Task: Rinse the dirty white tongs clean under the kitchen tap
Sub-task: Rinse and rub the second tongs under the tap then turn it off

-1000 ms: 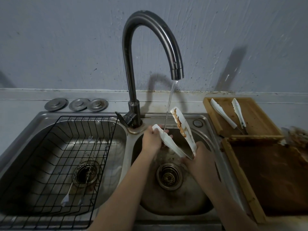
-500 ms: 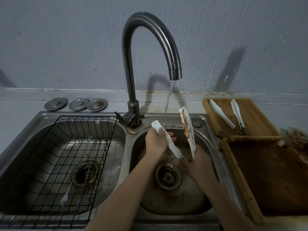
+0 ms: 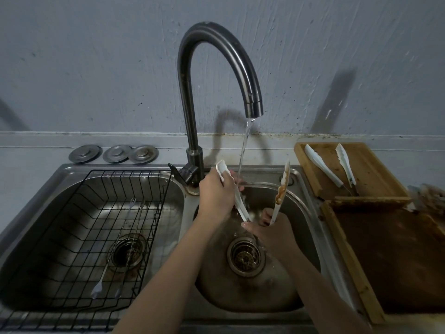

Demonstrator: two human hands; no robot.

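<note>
Rising from the right hand's [image 3: 277, 233] grip at their hinge, the dirty white plastic tongs [image 3: 281, 189] spread upward; the left hand [image 3: 216, 194] clasps one arm.

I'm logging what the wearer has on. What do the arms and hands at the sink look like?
Both forearms are bare, with no sleeve in view. The left hand and right hand wear no gloves, and no watch, bracelet or ring is visible. The fingers look wet in places.

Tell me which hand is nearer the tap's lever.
Left. The left hand grips a tong arm just right of the lever; the right hand is farther right, lower in the basin.
</note>
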